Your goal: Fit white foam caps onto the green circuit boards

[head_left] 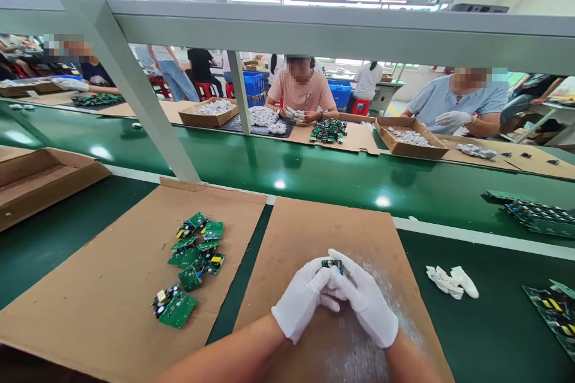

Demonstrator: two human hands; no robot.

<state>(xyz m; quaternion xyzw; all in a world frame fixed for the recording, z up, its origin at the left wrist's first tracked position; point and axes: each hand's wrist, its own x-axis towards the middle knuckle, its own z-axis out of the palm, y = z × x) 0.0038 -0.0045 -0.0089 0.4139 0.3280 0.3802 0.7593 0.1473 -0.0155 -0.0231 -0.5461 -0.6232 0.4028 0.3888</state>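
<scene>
1. Pinching one small circuit board (332, 264) between both hands, at the fingertips; its top face shows in part, the remainder being covered by fingers.
2. Left hand (302, 296), white-gloved: fingers curled inward, bearing on the board from its left side.
3. Right hand (371, 305), likewise gloved: fingers bent over from the opposite side, touching the left. Exact contact of each fingertip cannot be told.
4. Beneath the grip: a cardboard sheet (327, 221), whitish scuffs visible near the right wrist.
5. Left of the grip: a second sheet (112, 263) bearing a loose group of green boards (191, 257), well apart from the hands.
6. Right of the grip: crumpled white cloth (451, 282) on the dark green tabletop (476, 335); farther right, more boards (554, 311), cut by the picture edge.
7. Beyond the grip: a green belt (314, 182), then a seated co-worker (300, 93) in pink.
</scene>
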